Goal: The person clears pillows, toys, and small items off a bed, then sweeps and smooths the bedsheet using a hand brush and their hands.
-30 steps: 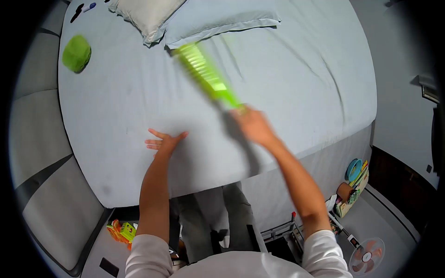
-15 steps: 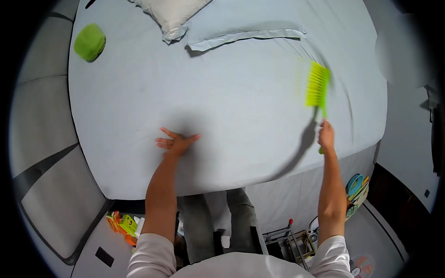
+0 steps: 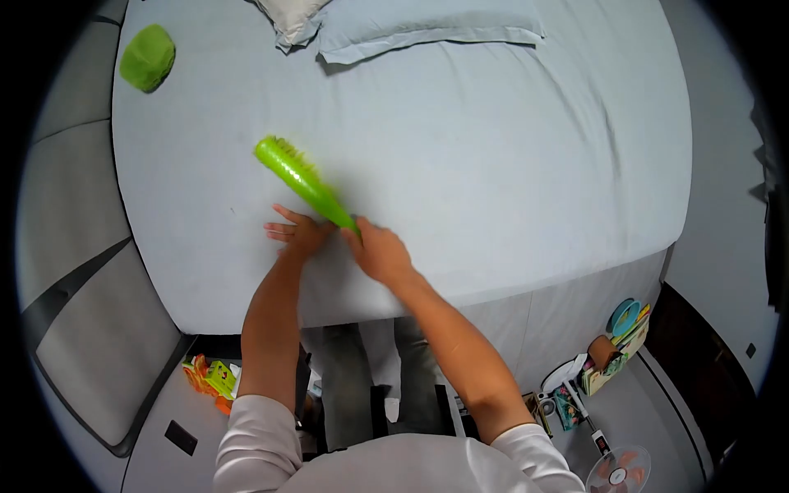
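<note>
From where I stand, the person's right hand [image 3: 383, 253] is closed round the handle of a long, bright green plastic brush [image 3: 300, 177] with yellow-green bristles. The brush slants over the pale blue-grey fitted sheet [image 3: 493, 164] on the bed, its head pointing away from the person and off to the left, bristles showing along the far edge. I'd judge this a brushing stroke at the left end of its reach, though I can't tell whether the bristles touch the cloth.

The left hand [image 3: 302, 236] is empty, its fingers spread low over the sheet, thumb side right by the brush handle; whether they touch, I can't tell. Another stroke here would call for a firm grip, bristles turned to the sheet and room kept around those fingers.

A rounded green fabric item [image 3: 148, 59] lies near the padded grey headboard [image 3: 70, 197], well apart from the brush. A pale blue pillow [image 3: 427, 25] rests farther up, beside a beige pillow [image 3: 289, 15].
</note>
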The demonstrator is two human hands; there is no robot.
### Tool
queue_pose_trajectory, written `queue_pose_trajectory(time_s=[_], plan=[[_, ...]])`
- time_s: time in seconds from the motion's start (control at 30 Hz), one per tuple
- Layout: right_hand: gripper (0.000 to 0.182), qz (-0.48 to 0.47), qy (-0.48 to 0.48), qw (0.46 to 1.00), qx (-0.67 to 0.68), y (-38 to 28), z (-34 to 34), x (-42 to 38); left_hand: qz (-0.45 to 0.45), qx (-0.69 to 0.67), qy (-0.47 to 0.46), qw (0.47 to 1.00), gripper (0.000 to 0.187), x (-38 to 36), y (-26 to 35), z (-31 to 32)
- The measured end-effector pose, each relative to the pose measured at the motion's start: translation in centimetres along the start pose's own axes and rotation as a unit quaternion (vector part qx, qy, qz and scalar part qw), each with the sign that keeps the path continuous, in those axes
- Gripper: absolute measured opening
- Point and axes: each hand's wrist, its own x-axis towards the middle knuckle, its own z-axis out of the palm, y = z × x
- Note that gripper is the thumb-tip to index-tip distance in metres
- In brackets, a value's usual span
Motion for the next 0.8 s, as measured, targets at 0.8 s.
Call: queue_pose_trajectory(time_s=[0.8], plan=[[0.048,0.369,0.470,0.802,0.001,11.8,-12.4,10.8,0.009,-0.013,-0.086,0.996,0.167,-2.1,0.7,-3.1]])
